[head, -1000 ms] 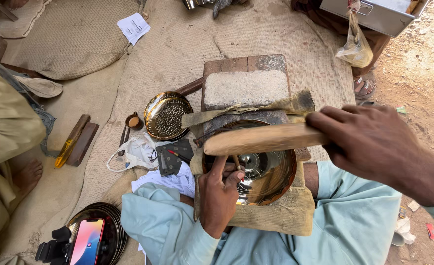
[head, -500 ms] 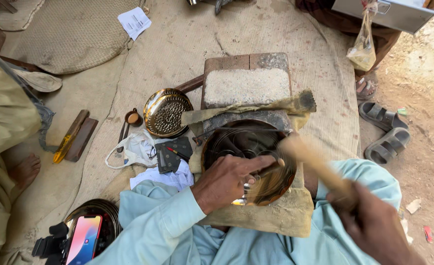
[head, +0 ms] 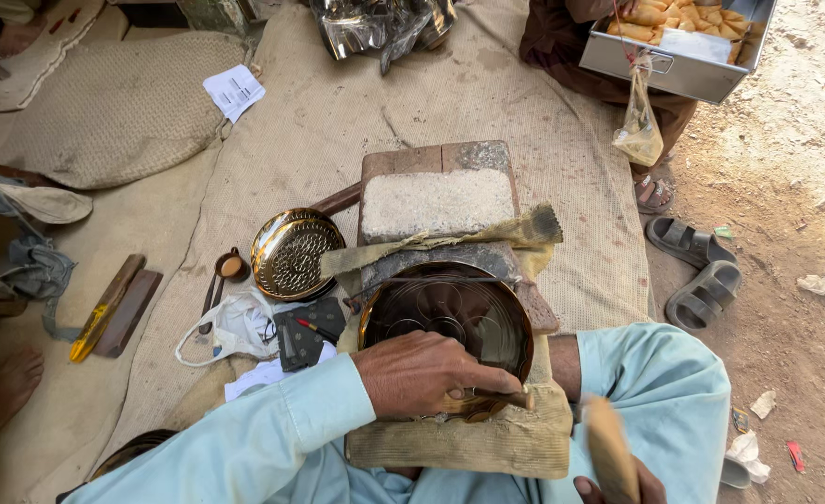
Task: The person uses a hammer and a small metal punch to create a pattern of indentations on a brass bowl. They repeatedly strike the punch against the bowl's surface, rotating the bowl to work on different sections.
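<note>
Brass bowl [head: 450,317]: round, shiny, centre of the frame, lying on a folded cloth pad [head: 459,439] over the person's lap, its near rim under the left hand.
Ground cloth [head: 338,121]: coarse tan sheet across the upper and middle frame, carrying the loose items.
Stone block [head: 436,201]: grey slab set on a wooden board, just above the bowl; a frayed strip of cloth lies across its lower edge.
Metal tray [head: 702,70]: upper right corner, holding fried pastries, on another person's lap.
Sandals [head: 702,271]: dark pair on the dirt, right of centre.
Perforated brass dish [head: 296,252]: left of the bowl, near but apart.
Left hand [head: 426,373]: closed, palm down on the bowl's near rim, fingers curled over a small tool whose form I cannot tell.
Right hand [head: 618,487]: bottom edge, mostly out of frame, fingers wrapped around a wooden mallet [head: 608,448] blurred and clear of the bowl.
</note>
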